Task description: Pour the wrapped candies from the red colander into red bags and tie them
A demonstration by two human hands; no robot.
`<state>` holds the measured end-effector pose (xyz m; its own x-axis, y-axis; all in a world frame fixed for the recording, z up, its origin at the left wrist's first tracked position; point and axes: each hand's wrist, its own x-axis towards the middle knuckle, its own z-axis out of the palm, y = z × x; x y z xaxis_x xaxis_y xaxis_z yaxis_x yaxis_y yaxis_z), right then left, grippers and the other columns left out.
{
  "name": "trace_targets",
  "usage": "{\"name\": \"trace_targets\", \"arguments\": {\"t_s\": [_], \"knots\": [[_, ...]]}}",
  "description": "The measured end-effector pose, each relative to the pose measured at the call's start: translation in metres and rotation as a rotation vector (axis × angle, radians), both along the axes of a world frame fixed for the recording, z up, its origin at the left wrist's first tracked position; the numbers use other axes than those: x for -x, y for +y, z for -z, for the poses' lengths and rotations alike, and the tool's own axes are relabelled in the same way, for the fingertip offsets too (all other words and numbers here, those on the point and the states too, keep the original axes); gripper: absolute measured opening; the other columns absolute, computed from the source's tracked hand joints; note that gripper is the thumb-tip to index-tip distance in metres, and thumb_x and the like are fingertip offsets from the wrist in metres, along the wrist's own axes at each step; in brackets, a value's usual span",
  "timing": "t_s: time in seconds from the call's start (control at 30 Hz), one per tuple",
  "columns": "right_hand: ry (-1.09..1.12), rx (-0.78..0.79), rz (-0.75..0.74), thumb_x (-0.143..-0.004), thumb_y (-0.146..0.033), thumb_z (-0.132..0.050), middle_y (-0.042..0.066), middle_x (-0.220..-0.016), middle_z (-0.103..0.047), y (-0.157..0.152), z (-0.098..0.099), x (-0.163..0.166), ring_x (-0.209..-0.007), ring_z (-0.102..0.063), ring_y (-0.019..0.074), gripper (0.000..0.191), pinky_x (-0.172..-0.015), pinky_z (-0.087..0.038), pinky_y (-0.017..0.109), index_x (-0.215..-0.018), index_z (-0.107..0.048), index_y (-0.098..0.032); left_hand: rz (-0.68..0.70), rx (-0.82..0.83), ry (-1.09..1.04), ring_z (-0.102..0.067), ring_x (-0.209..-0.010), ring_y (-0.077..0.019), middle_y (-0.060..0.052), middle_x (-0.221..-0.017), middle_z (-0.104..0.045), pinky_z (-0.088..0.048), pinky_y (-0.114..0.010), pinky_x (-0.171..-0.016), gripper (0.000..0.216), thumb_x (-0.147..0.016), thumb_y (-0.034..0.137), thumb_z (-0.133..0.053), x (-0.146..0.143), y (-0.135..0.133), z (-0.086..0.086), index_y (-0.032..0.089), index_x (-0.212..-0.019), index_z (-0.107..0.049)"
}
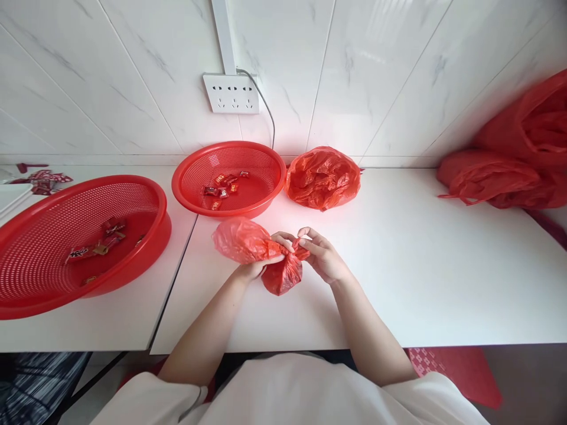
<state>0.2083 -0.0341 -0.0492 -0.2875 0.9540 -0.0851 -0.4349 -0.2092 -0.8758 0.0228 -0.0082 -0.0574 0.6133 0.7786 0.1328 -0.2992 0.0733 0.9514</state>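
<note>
Head view, operator: report hand pose.

Observer: Both forearms enter from the bottom centre and meet at mid-frame. The left hand [261, 264] is closed around the gathered neck of a small red thin-plastic bag [266, 257], thumb and fingers pinched shut on the film. The right hand [322, 255] faces it, fingertips pinched on the same neck. The bag's loose upper part puffs out to the left; its filled lower part hangs below the hands, just above the white tabletop [420, 265].

Operator: Containers?

Observer: A round red perforated plastic basket [195, 177] sits at upper centre and holds a few small red-wrapped candies [224, 188]. A larger red perforated basket [26, 265] at the left edge holds several more wrapped candies [100, 242]. A crumpled red plastic bag [322, 177] lies just right of the centre basket. More red bags [505, 177] are piled at the right edge.

Operator: Surface and room?

Observer: Two white tables abut, with a seam left of centre. The wall is white marbled tile with a white multi-socket outlet [231, 93] at upper centre and a grey cable leading down from it.
</note>
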Motion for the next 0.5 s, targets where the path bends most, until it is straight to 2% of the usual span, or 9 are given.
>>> {"name": "trace_targets", "arguments": {"t_s": [0.1,0.2,0.27,0.33,0.43,0.5], "knots": [[0.075,0.042,0.105,-0.078,-0.038,-0.068,-0.01,-0.051,-0.031,0.002,-0.001,-0.006,-0.046,-0.031,0.009,0.025,-0.053,-0.036,0.025,-0.084,-0.049,-0.023,0.027,0.152,-0.101,-0.06,-0.088,-0.0214,-0.011,-0.114,-0.058,-0.047,-0.035,-0.079,0.029,-0.076,0.046,-0.063,0.0,0.001,0.004,0.017,-0.077,-0.066],[0.06,-0.012,0.216,-0.078,-0.039,-0.066,-0.011,-0.051,-0.013,0.003,-0.002,-0.012,-0.044,-0.017,0.01,0.023,-0.05,-0.032,0.026,-0.086,-0.05,-0.025,-0.028,0.153,-0.069,-0.059,-0.093,-0.0224,-0.012,-0.112,-0.059,-0.046,-0.034,-0.081,0.037,-0.079,0.052,-0.06,-0.002,0.003,0.002,0.016,-0.071,-0.065],[0.03,-0.063,0.272,-0.08,-0.043,-0.062,-0.01,-0.051,-0.012,0.002,-0.006,-0.016,-0.044,-0.017,0.0105,0.022,-0.049,-0.03,0.026,-0.088,-0.052,-0.025,-0.077,0.129,-0.042,-0.058,-0.099,-0.0241,-0.011,-0.108,-0.06,-0.045,-0.036,-0.086,0.038,-0.078,0.052,-0.062,-0.001,0.005,-0.003,0.016,-0.065,-0.061],[-0.003,-0.1,0.354,-0.084,-0.047,-0.056,-0.01,-0.049,-0.015,0.001,-0.01,-0.024,-0.044,-0.019,0.0106,0.023,-0.049,-0.027,0.026,-0.089,-0.054,-0.024,-0.142,0.075,-0.013,-0.058,-0.099,-0.0245,-0.01,-0.096,-0.061,-0.044,-0.038,-0.09,0.043,-0.079,0.053,-0.062,0.002,0.008,-0.008,0.017,-0.057,-0.054],[-0.063,-0.151,0.569,-0.088,-0.057,-0.044,-0.01,-0.043,-0.02,0.001,-0.014,-0.041,-0.041,-0.02,0.0103,0.036,-0.046,-0.021,0.026,-0.087,-0.057,-0.023,-0.296,-0.05,0.014,-0.055,-0.102,-0.0233,-0.007,-0.075,-0.057,-0.041,-0.037,-0.097,0.047,-0.085,0.051,-0.056,0.008,0.012,-0.012,0.019,-0.051,-0.047],[-0.114,-0.204,0.731,-0.089,-0.063,-0.037,-0.01,-0.041,-0.019,0.001,-0.014,-0.053,-0.038,-0.019,0.0101,0.045,-0.044,-0.018,0.026,-0.084,-0.057,-0.023,-0.346,-0.101,0.03,-0.055,-0.101,-0.0218,-0.005,-0.068,-0.054,-0.039,-0.037,-0.1,0.046,-0.087,0.048,-0.054,0.012,0.013,-0.012,0.02,-0.051,-0.048]]}}
